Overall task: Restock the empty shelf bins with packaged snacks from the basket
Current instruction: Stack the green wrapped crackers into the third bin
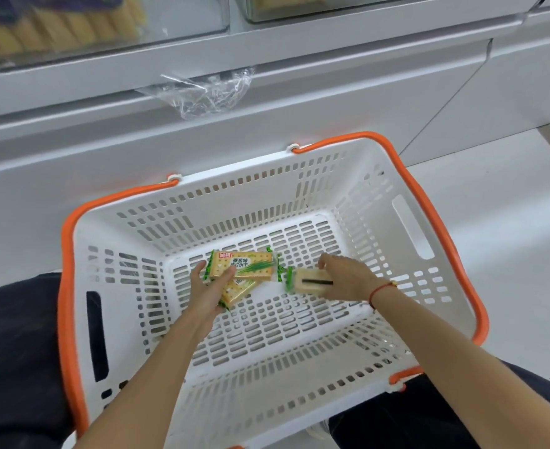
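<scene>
I see the left hand w/ fingers curled round two stacked cracker packs, low inside the white basket. The right hand grips a third pack just beside them — blurred. The basket has orange handles & sits before a white shelf unit — clear wrap hangs from its edge.

White shelf base, pale tiled floor, crumpled clear plastic wrap on the ledge

Head view, steeply down, close.
</scene>
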